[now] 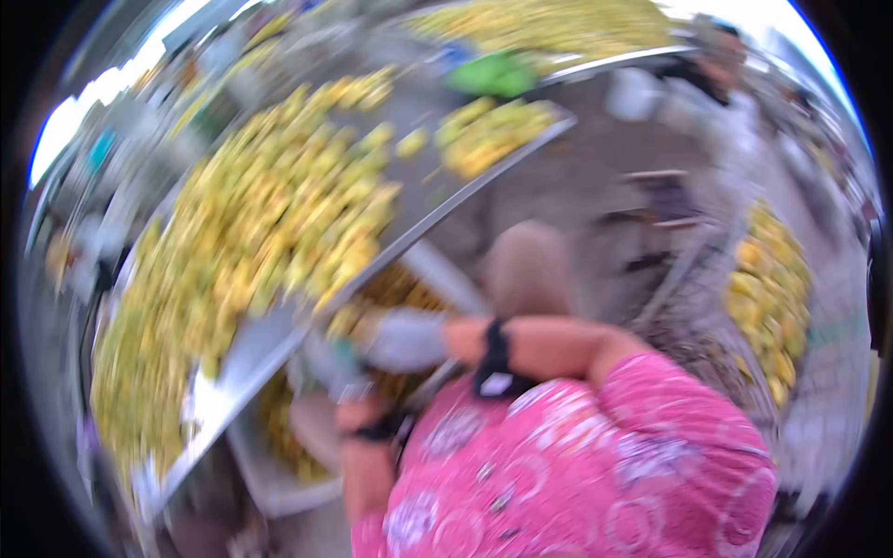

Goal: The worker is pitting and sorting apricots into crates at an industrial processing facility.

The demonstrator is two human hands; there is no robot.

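My right hand (405, 337), in a pale glove, reaches in from the right to the metal table's edge. A yellow fruit (349, 322) is at its fingertips. My left hand (333, 365), also gloved, is close below it, its fingers smeared by motion. A small teal-green thing (344, 352) shows at the left hand; I cannot tell what it is. Both hands are over a pale crate (251, 465) with yellow-brown pieces (288, 432) inside. In front of them, a heap of yellow-green fruit (279, 205) covers much of the metal table (419, 205).
A green thing (493, 74) lies on the table beside a smaller fruit pile (488, 135). Another fruit-covered table (558, 28) stands at the back. Yellow fruit (767, 298) is heaped at the right. A person (721, 60) is at the upper right.
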